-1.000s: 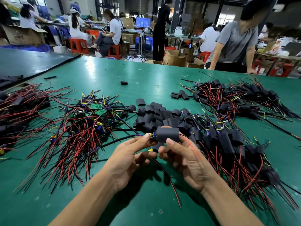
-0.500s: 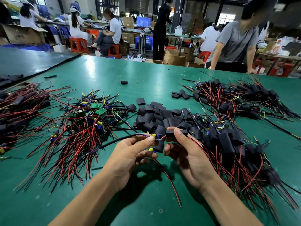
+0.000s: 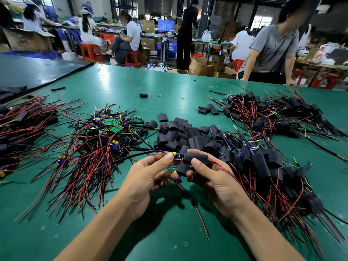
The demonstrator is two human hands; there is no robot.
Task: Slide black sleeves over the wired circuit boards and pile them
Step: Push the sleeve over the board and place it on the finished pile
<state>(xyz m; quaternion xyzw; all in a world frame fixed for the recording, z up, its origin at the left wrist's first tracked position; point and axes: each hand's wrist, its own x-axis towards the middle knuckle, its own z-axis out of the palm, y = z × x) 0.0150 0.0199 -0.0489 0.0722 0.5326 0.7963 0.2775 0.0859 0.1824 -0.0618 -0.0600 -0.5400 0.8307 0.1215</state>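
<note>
My left hand (image 3: 148, 178) pinches the wired circuit board (image 3: 176, 155) by its yellow and blue end. My right hand (image 3: 212, 179) grips a black sleeve (image 3: 196, 158) that covers most of that board, with red wire trailing out to the right. A second sleeve (image 3: 181, 169) and another board end (image 3: 178, 177) sit lower between my hands. Loose empty sleeves (image 3: 180, 134) lie heaped just beyond my hands. Bare boards with red and black wires (image 3: 98, 140) pile up at the left. Sleeved boards (image 3: 263, 162) are heaped at the right.
A further pile of sleeved boards (image 3: 273, 113) lies far right, and another (image 3: 20, 125) at the left edge. A single sleeve (image 3: 143, 95) and a rubber band (image 3: 159, 95) lie mid-table. A person in a grey shirt (image 3: 273, 49) leans on the green table's far edge (image 3: 188, 76).
The sleeve in my right hand has gone from pinched flat above the board to lying lengthwise over it, close to my left fingertips. Both hands have stayed in nearly the same spot.
</note>
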